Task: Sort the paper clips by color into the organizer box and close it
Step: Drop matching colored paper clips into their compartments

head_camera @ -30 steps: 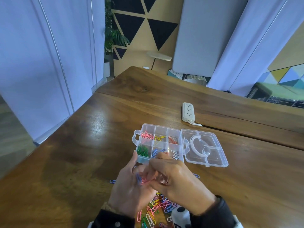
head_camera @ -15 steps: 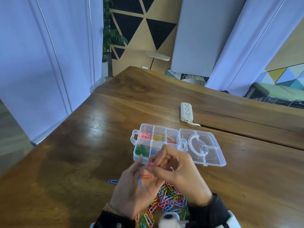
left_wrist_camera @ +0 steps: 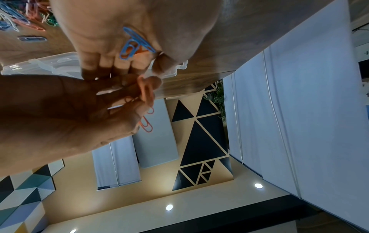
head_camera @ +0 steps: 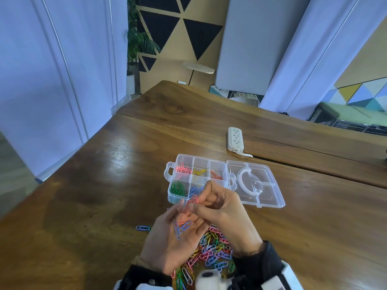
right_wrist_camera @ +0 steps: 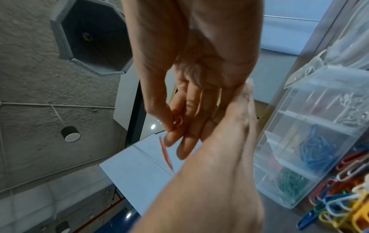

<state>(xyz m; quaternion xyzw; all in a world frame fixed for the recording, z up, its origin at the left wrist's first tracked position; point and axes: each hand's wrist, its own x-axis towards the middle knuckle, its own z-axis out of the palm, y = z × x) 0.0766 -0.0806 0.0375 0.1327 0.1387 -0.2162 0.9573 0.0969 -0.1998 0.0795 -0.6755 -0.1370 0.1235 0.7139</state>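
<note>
Currently we cup our left hand point(head_camera: 167, 241) palm-up at lower centre of the head view as a holding tray: loose blue clips point(head_camera: 181, 228) lie on the palm, fingers relaxed, so colours can be drawn off one at a time. Our right hand point(head_camera: 222, 214) pinches a pink clip point(head_camera: 194, 199) between thumb and fingertips, just above the left fingers. The organizer box point(head_camera: 195, 178) sits open just beyond, lid point(head_camera: 256, 184) flat to its right, keeping compartments reachable. The unsorted pile point(head_camera: 211, 252) lies beneath the wrists, so sorting looks far from done.
</note>
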